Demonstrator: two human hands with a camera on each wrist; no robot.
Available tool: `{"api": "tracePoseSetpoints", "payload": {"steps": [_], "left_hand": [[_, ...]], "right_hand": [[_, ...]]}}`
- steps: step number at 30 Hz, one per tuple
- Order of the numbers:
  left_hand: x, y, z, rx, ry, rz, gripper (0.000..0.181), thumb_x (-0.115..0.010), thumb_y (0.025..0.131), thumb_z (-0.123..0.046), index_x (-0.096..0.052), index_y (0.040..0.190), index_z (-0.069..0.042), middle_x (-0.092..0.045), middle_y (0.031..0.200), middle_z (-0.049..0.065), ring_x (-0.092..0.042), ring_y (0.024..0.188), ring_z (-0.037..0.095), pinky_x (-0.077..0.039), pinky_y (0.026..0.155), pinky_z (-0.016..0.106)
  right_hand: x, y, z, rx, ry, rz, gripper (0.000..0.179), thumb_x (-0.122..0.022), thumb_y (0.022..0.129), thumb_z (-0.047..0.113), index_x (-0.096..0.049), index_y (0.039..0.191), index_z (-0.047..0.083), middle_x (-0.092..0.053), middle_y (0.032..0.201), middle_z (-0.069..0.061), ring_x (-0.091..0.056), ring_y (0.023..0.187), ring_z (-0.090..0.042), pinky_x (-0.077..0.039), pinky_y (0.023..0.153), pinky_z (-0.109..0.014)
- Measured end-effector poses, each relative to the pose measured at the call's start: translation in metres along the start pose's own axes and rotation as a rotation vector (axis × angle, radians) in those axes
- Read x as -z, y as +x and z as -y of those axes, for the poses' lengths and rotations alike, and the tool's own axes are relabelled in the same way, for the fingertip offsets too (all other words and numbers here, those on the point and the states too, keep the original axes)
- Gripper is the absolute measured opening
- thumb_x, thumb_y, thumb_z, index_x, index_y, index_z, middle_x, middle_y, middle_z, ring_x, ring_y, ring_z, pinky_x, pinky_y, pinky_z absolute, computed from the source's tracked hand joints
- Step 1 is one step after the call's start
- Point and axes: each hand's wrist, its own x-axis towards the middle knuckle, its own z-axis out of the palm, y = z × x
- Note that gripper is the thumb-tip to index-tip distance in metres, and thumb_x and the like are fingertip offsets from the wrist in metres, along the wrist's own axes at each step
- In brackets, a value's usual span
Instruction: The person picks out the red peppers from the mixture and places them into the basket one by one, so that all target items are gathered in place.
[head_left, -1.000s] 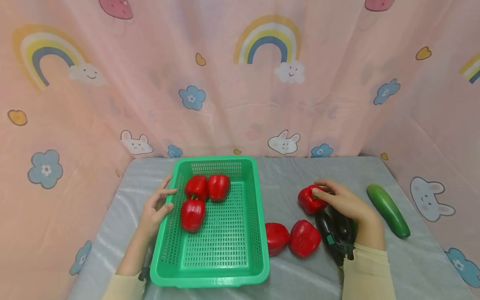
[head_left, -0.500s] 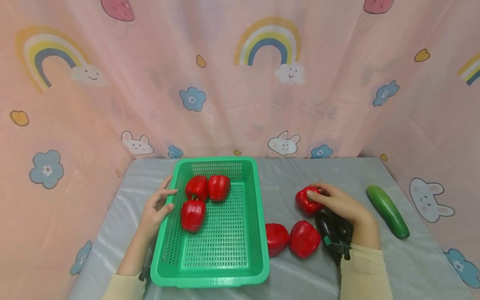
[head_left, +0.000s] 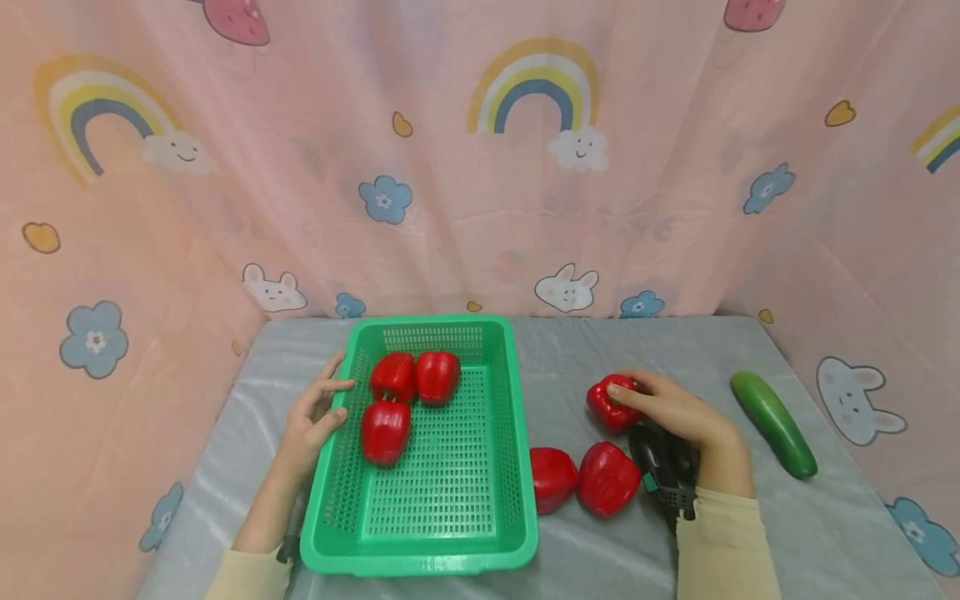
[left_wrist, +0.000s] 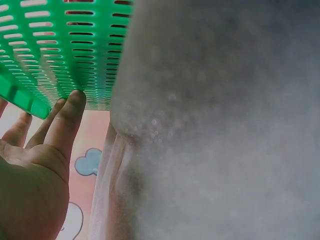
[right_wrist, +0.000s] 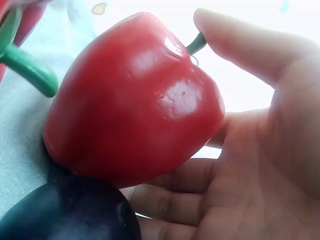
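A green plastic basket (head_left: 420,562) stands left of centre with three red bell peppers (head_left: 386,432) inside. My left hand (head_left: 309,417) rests against its left side, fingers fairly straight and tips touching the rim; the left wrist view shows the fingers (left_wrist: 65,120) on the perforated wall. To the right, my right hand (head_left: 671,408) holds another red bell pepper (head_left: 609,407), thumb by the green stem and the other fingers along its far side. In the right wrist view the held bell pepper (right_wrist: 135,105) partly hides those fingers, beside a dark eggplant (right_wrist: 75,210).
Two more red bell peppers (head_left: 609,479) lie between the basket and the eggplants (head_left: 660,458), which are partly under my right forearm. A green cucumber (head_left: 774,423) lies at the far right. A pink patterned curtain (head_left: 480,183) encloses the grey cloth-covered table (head_left: 570,350).
My right hand and its bell pepper have shifted slightly left and toward me. The left hand and the basket stay in place.
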Motion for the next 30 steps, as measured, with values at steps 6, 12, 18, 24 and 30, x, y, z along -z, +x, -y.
{"api": "tracePoseSetpoints", "payload": {"steps": [6,12,18,24,30], "left_hand": [[-0.0008,0.0001,-0.0004,-0.009,-0.006,-0.004,0.035,-0.056,0.098,0.014,-0.059,0.132,0.018,-0.029,0.175,0.026,-0.039,0.157,0.012,-0.048,0.093,0.025],[-0.0014,0.001,-0.0004,-0.014,-0.018,-0.008,0.035,-0.056,0.098,0.014,-0.059,0.132,0.019,-0.029,0.174,0.029,-0.035,0.159,0.024,-0.045,0.099,0.027],[-0.0009,0.001,-0.0001,-0.015,-0.017,-0.009,0.035,-0.056,0.098,0.015,-0.059,0.132,0.019,-0.029,0.175,0.027,-0.033,0.16,0.026,-0.045,0.1,0.027],[-0.0013,0.001,-0.0022,-0.016,-0.017,-0.011,0.035,-0.056,0.098,0.014,-0.059,0.132,0.019,-0.029,0.174,0.028,-0.035,0.16,0.023,-0.047,0.095,0.026],[-0.0012,0.0004,-0.0016,0.01,-0.021,-0.01,0.035,-0.056,0.099,0.012,-0.059,0.133,0.017,-0.029,0.176,0.025,-0.034,0.16,0.023,-0.045,0.102,0.027]], "right_hand": [[-0.0004,0.0009,-0.0003,0.017,0.004,-0.004,0.069,-0.062,0.106,0.052,-0.053,0.155,0.004,-0.061,0.139,-0.019,-0.054,0.131,-0.04,-0.055,0.098,-0.06],[-0.0002,0.001,0.0016,0.019,0.012,-0.004,0.07,-0.063,0.105,0.051,-0.052,0.155,0.004,-0.059,0.142,-0.02,-0.053,0.132,-0.042,-0.055,0.098,-0.06],[-0.0008,0.0023,0.0011,0.001,0.003,-0.01,0.074,-0.064,0.104,0.053,-0.049,0.158,0.004,-0.056,0.147,-0.024,-0.051,0.134,-0.045,-0.056,0.097,-0.059],[-0.0008,0.0041,-0.0005,0.0,0.0,-0.029,0.075,-0.066,0.103,0.053,-0.048,0.158,0.005,-0.056,0.146,-0.025,-0.052,0.133,-0.045,-0.058,0.095,-0.057],[-0.0006,0.0049,-0.0022,0.001,-0.005,-0.05,0.079,-0.067,0.102,0.053,-0.046,0.16,0.004,-0.055,0.148,-0.026,-0.051,0.134,-0.046,-0.059,0.095,-0.057]]}}
